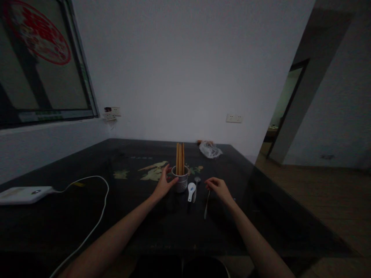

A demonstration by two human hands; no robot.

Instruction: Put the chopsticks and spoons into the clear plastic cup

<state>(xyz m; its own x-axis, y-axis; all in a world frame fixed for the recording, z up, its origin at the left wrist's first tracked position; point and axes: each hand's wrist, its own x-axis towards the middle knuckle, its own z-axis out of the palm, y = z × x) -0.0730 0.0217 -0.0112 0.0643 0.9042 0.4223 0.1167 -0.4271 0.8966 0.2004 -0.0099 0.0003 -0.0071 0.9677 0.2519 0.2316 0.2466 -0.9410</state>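
A white perforated utensil holder (181, 182) stands on the dark table (87, 216) with several wooden chopsticks (180, 158) upright in it. My left hand (164, 182) rests against the holder's left side, fingers spread around it. Right of the holder lie a white ceramic spoon (191, 191) and a metal spoon (196, 187). My right hand (218, 188) is closed in a pinch on the top end of a thin metal utensil (206, 205) that slants down toward me.
A white device (24, 194) with a white cable (98, 216) lies at the table's left. A crumpled clear plastic bag (210, 150) sits at the far edge. The table's right edge borders a wooden floor (319, 200) and a doorway (285, 108).
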